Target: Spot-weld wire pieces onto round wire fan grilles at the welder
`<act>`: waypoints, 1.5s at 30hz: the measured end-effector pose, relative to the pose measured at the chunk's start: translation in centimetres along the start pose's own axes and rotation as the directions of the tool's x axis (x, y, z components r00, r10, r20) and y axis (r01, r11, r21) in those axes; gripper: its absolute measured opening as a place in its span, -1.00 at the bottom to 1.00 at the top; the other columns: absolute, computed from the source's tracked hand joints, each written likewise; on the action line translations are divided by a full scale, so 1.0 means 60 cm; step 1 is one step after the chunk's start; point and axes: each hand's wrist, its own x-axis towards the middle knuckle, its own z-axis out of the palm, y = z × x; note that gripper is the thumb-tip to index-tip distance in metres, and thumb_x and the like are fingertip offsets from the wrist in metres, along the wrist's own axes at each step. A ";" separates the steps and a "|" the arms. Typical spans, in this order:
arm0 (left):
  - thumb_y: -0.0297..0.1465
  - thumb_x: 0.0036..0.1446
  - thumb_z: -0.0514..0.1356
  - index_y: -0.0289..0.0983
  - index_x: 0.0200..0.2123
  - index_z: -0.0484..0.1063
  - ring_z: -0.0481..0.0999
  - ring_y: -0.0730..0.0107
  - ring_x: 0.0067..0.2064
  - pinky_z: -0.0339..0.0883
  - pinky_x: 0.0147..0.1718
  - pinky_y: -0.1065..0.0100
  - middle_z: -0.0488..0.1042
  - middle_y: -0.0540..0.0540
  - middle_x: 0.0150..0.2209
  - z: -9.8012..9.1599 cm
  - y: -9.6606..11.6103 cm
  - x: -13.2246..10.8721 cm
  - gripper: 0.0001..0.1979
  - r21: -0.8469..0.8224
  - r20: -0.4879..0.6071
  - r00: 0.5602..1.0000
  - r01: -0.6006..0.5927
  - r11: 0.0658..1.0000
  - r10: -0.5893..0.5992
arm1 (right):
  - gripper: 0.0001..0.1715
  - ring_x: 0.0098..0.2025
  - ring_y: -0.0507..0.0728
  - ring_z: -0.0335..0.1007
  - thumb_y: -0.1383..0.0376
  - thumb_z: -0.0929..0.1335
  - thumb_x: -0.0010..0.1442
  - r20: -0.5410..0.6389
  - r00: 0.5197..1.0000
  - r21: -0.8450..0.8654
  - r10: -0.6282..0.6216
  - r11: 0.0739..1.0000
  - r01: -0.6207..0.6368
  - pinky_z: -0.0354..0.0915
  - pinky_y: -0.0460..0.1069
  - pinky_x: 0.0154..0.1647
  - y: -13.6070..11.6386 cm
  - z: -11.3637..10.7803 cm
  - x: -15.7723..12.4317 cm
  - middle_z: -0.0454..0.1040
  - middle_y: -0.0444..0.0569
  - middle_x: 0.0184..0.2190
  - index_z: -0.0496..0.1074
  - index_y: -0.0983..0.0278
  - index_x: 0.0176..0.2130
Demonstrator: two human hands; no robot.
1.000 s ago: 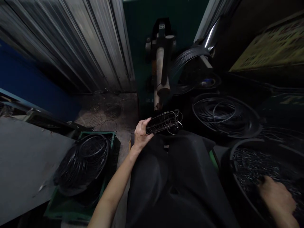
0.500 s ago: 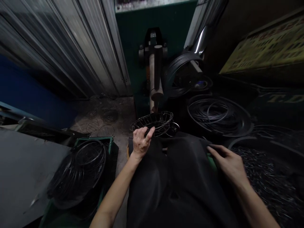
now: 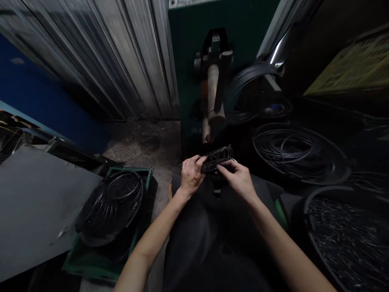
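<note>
A round wire basket (image 3: 217,156), seen nearly edge-on, is held in front of the machine's lower arm (image 3: 206,132). Closed around its left side is my left hand (image 3: 192,173), thumb toward the wires. My right hand (image 3: 238,178) pinches at the basket's near right edge; whether its fingertips hold a separate small piece is too dark to see. The machine's upper cylindrical arm (image 3: 216,113) is above and apart from the basket. Below both hands lies the dark cloth (image 3: 209,235) over my lap.
On the right stand a tub of wire rings (image 3: 332,170) and a tub of small metal pieces (image 3: 346,239). Wire coils (image 3: 255,77) hang beside the machine. At left, a green crate (image 3: 91,263) bears a basin of wire hoops (image 3: 112,202), near a grey panel (image 3: 45,211).
My right hand has come from the lap's right side to the basket. The basket has tilted from an open, bowl-like view to nearly edge-on. The camera view has shifted left.
</note>
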 end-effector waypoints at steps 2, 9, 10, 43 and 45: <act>-0.55 -0.03 0.19 -0.26 0.11 0.11 0.39 0.16 -0.03 0.29 -0.08 0.17 0.36 -0.21 -0.04 0.001 0.001 0.002 -0.39 0.004 0.011 1.000 0.004 1.000 -0.004 | -0.63 -0.40 0.10 0.43 0.03 0.41 0.02 -0.023 0.999 -0.048 -0.045 0.998 0.044 0.33 -0.03 -0.36 -0.005 0.005 0.004 0.52 -0.05 -0.42 0.49 0.28 -0.33; -0.56 -0.07 0.21 -0.23 0.11 0.11 0.38 0.16 -0.01 0.30 -0.05 0.16 0.34 -0.18 -0.04 0.007 0.003 0.011 -0.36 -0.046 0.026 0.998 0.064 0.997 -0.063 | -0.70 -0.38 0.07 0.43 0.10 0.34 0.15 -0.116 0.951 -0.273 -0.285 0.930 0.246 0.31 -0.05 -0.32 -0.010 0.025 -0.001 0.52 -0.07 -0.39 0.49 0.27 -0.29; -0.56 -0.08 0.22 -0.23 0.11 0.11 0.38 0.16 0.00 0.31 -0.05 0.16 0.34 -0.18 -0.03 0.008 0.002 0.012 -0.35 -0.056 0.022 0.998 0.065 0.996 -0.064 | -0.72 -0.38 0.07 0.43 0.11 0.33 0.16 -0.121 0.937 -0.291 -0.328 0.914 0.283 0.31 -0.05 -0.31 -0.007 0.027 -0.001 0.52 -0.07 -0.39 0.49 0.27 -0.29; -0.51 -0.06 0.24 -0.25 0.00 0.16 0.43 0.22 -0.04 0.31 -0.08 0.20 0.38 -0.16 -0.08 0.061 -0.047 0.049 -0.48 -0.115 -0.053 0.998 0.023 0.993 -0.029 | -0.75 -0.32 0.09 0.43 0.17 0.28 0.24 -0.116 0.831 -0.397 -0.544 0.792 0.463 0.34 -0.01 -0.24 0.036 0.040 0.061 0.51 -0.02 -0.34 0.45 0.28 -0.26; -0.51 -0.06 0.23 -0.24 -0.01 0.17 0.43 0.22 -0.04 0.31 -0.07 0.19 0.39 -0.16 -0.07 0.062 -0.049 0.050 -0.49 -0.122 -0.040 0.998 0.034 0.992 -0.039 | -0.73 -0.33 0.10 0.43 0.15 0.28 0.24 -0.116 0.844 -0.406 -0.523 0.801 0.440 0.34 0.00 -0.24 0.035 0.041 0.062 0.51 0.00 -0.33 0.45 0.28 -0.26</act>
